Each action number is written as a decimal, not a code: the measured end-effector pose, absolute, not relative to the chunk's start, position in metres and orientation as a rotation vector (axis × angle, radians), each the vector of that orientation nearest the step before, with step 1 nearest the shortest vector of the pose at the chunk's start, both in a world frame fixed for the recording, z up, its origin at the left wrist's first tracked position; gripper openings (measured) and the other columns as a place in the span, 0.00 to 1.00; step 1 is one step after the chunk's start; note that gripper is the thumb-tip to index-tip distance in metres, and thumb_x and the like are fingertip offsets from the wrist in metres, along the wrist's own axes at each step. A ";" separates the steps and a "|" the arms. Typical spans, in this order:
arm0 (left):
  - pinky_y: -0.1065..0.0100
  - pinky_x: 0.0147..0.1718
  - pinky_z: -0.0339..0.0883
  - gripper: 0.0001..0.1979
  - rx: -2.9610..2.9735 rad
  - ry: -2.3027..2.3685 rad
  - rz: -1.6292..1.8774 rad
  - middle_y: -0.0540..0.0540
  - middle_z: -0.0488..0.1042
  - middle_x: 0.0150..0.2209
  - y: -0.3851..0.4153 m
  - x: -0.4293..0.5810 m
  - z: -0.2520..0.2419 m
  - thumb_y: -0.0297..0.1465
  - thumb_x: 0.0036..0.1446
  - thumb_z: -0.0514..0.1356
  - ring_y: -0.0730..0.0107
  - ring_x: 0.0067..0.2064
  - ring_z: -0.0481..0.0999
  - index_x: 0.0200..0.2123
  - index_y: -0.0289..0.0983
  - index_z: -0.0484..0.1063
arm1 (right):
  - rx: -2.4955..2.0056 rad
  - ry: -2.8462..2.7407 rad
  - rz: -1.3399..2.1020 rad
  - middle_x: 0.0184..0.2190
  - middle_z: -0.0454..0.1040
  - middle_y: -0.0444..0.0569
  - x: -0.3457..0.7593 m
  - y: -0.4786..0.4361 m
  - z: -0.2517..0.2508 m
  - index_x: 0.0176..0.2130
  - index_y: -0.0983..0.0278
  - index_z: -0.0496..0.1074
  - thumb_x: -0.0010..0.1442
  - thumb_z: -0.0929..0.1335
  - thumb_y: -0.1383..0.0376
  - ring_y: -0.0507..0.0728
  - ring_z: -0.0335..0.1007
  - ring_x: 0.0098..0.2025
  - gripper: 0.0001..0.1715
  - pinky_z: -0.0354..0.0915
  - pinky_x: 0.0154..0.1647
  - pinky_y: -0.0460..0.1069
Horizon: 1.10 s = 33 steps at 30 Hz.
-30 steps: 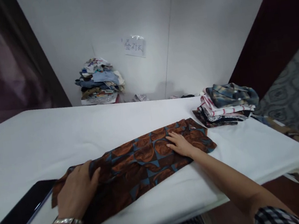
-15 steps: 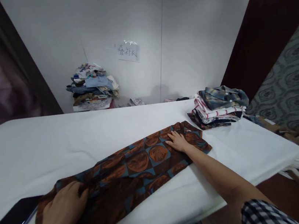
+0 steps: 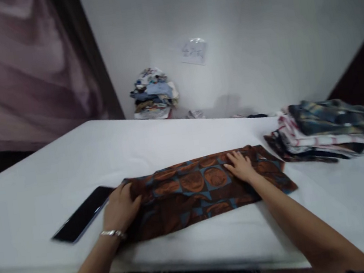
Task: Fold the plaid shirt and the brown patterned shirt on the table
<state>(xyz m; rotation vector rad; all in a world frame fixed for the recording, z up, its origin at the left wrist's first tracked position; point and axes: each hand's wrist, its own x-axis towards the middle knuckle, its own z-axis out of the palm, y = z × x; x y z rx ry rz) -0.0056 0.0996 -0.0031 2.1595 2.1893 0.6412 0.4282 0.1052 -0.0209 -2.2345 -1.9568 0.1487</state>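
Observation:
A brown patterned garment [image 3: 192, 189] with orange circles and blue patches lies folded into a long strip on the white-covered table [image 3: 79, 151]. My left hand [image 3: 120, 208], with a silver bracelet at the wrist, is at the garment's left end; its fingers curve over the cloth, and whether they pinch it is hidden. Near the garment's right end, my right hand [image 3: 241, 166] rests flat on top with fingers spread. A dark phone-like device [image 3: 83, 215] lies on the table just left of my left hand.
A stack of folded shirts [image 3: 326, 129] sits at the table's right side. Behind the far edge rises a pile of clothes [image 3: 154, 93] against the wall. A paper sign [image 3: 194, 52] hangs on the wall, and a pinkish curtain [image 3: 16, 65] is at the left.
The camera view has swung left, bringing the whole dark device into sight. Both hands remain on the garment, whose left end is now less spread toward the lower left.

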 end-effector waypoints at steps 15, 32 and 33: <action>0.58 0.44 0.66 0.30 1.680 2.396 0.386 0.36 0.73 0.49 0.037 -0.015 0.010 0.54 0.57 0.48 0.51 0.49 0.74 0.49 0.37 0.67 | -1.747 -2.369 0.025 0.67 0.54 0.52 0.389 0.080 -0.071 0.62 0.57 0.63 0.64 0.57 0.46 0.65 0.46 0.69 0.34 0.46 0.65 0.66; 0.63 0.48 0.66 0.15 1.864 2.199 0.614 0.41 0.77 0.46 0.085 0.049 0.049 0.24 0.50 0.56 0.57 0.49 0.74 0.43 0.38 0.73 | -1.553 -2.072 0.413 0.64 0.60 0.52 0.390 0.080 -0.051 0.61 0.59 0.64 0.61 0.61 0.50 0.64 0.48 0.68 0.32 0.45 0.66 0.67; 0.62 0.49 0.65 0.16 1.925 2.164 0.648 0.42 0.76 0.47 0.086 0.061 0.059 0.24 0.50 0.55 0.57 0.50 0.74 0.43 0.39 0.73 | -1.500 -1.989 0.422 0.63 0.62 0.52 0.393 0.081 -0.049 0.61 0.58 0.65 0.61 0.61 0.50 0.63 0.50 0.67 0.32 0.47 0.65 0.66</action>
